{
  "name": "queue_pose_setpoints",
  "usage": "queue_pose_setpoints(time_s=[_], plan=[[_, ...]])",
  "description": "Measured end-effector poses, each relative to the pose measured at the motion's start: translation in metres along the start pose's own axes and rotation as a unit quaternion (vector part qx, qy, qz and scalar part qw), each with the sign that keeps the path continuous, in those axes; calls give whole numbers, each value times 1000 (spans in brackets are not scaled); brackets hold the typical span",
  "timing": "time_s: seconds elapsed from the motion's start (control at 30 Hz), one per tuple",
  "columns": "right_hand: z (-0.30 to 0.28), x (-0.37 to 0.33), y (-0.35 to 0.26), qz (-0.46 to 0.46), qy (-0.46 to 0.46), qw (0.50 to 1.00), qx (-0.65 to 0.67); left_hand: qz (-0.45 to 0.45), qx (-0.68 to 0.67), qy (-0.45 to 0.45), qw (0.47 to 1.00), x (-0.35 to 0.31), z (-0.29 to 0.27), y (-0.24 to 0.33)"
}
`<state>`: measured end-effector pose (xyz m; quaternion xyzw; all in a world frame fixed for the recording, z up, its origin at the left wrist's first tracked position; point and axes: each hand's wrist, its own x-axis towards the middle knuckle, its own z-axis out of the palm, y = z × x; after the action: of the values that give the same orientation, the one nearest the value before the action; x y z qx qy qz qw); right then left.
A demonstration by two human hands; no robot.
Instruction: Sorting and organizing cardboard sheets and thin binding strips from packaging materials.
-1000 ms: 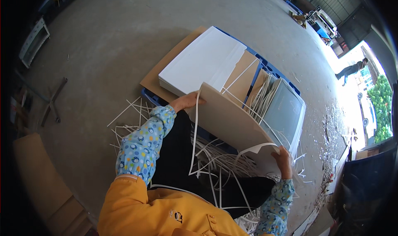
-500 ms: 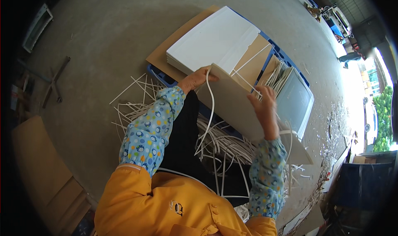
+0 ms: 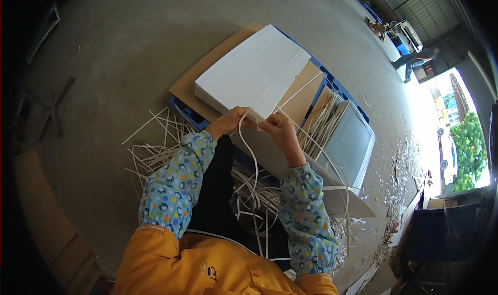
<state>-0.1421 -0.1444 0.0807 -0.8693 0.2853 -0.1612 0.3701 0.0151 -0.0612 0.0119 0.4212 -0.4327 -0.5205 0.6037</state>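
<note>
A long pale panel (image 3: pixel 270 152) lies across my lap, slanting from my hands down to the right. At its upper left end my left hand (image 3: pixel 226 123) is closed on the panel, with a narrow white strip (image 3: pixel 253 165) looping down beside it. My right hand (image 3: pixel 284 134) is closed at the same end, fingertips pinched together by the panel's edge; whether they grip the strip or the panel is hidden. Another white strip (image 3: pixel 327 155) curves over the panel's right part. Just beyond my hands lies a stack of white sheets (image 3: pixel 254 69).
Brown cardboard (image 3: pixel 181 85) and a blue pallet (image 3: pixel 332 80) lie under the stack. To its right are bundled strips (image 3: pixel 319 121) and a grey-blue sheet (image 3: pixel 348 142). Loose strips (image 3: pixel 155 152) litter the floor and my lap. A person (image 3: pixel 415 61) stands far right.
My right hand has moved left and down to the panel's end beside my left hand, its fingers closing there. The panel's upper end sits lower. The whole view has shifted a little.
</note>
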Motion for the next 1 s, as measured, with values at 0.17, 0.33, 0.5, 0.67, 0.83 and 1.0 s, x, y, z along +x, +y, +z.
queue_pose_setpoints(time_s=[0.17, 0.33, 0.5, 0.67, 0.83, 1.0], plan=[[-5, -7, -13, 104, -63, 973, 199, -15, 22, -3, 1000, -3, -11, -13], [-14, -17, -8, 104, 66, 882, 454, -24, 39, 3, 999, 9, -19, -21], [-21, -29, -5, 62, 66, 849, 520, -21, 51, -23, 998, 8, -16, -21], [-20, -27, 1, 83, 47, 875, 475, -21, 28, -39, 999, 3, -15, -16], [-8, -21, 6, 111, 105, 823, 547, -11, -41, -13, 999, -3, -2, -1], [4, -17, 1, 113, 78, 836, 531, 91, 256, 166, 948, -5, 14, -5]])
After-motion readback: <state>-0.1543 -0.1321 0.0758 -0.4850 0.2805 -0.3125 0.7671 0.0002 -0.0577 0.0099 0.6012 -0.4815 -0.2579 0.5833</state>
